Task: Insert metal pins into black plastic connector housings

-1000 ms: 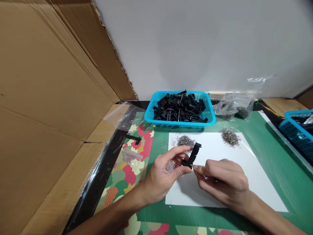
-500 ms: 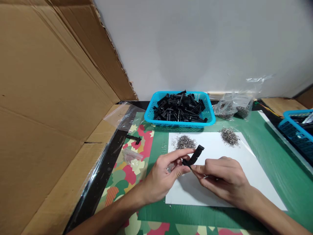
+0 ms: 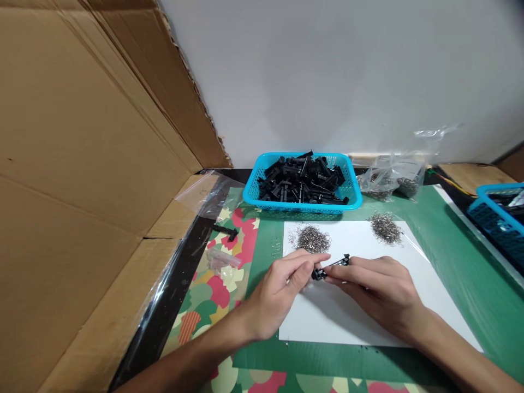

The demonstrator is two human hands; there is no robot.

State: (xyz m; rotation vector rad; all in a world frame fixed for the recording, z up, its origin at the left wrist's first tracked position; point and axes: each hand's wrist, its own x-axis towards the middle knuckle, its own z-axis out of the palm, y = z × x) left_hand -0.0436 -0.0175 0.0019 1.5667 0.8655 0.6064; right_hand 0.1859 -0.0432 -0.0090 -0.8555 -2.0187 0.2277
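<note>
A small black plastic part (image 3: 319,274) with a narrow arm is held between my two hands above the white sheet (image 3: 327,322). My left hand (image 3: 278,289) closes on its left end, index finger stretched along the far side. My right hand (image 3: 379,289) pinches the part from the right with thumb and fingers, and the narrow arm shows just beyond them. Just behind my left hand lies a pile of small metal wire pieces (image 3: 313,239). A second pile of metal pieces (image 3: 385,228) sits at the sheet's far right corner.
A blue basket (image 3: 303,207) full of black plastic parts stands at the back. Clear bags (image 3: 376,188) of metal pieces lie beside it. Another blue basket (image 3: 495,221) is at the right edge. One black part (image 3: 225,232) lies at left, near a cardboard wall (image 3: 82,164).
The black part has been turned: its arm stood up between my hands and now lies lower, pointing right. My right fingers have shifted onto it, and my left thumb has lifted a little.
</note>
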